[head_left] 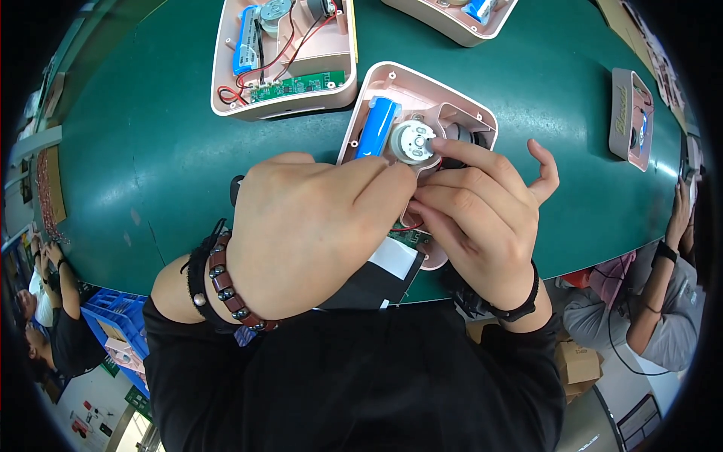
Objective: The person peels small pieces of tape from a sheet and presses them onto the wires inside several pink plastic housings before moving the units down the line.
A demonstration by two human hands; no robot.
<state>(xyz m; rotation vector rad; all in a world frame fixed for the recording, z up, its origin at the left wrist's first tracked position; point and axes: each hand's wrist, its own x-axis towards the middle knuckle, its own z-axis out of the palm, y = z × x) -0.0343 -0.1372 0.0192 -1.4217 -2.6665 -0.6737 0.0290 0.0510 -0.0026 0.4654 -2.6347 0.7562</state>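
A pale pink plastic housing (392,75) lies open in front of me. Inside it sit a blue cylindrical battery (379,124), a round metal motor (413,142) with a white face, and a green circuit board (412,238) near the lower end. My left hand (305,226) is closed over the housing's left side, its fingertips mostly hidden behind its back. My right hand (486,207) is pinched close beside the left fingertips, its index finger touching the motor. Whatever lies between the fingers is too small or hidden; a red wire (407,226) shows just below.
Another open housing (282,109) with battery, motor, wires and board stands at the back left. A third housing (452,29) is cut off at the top; a fourth (631,120) stands far right. Below my hands lies a black flat piece (388,282). Co-workers sit on both sides.
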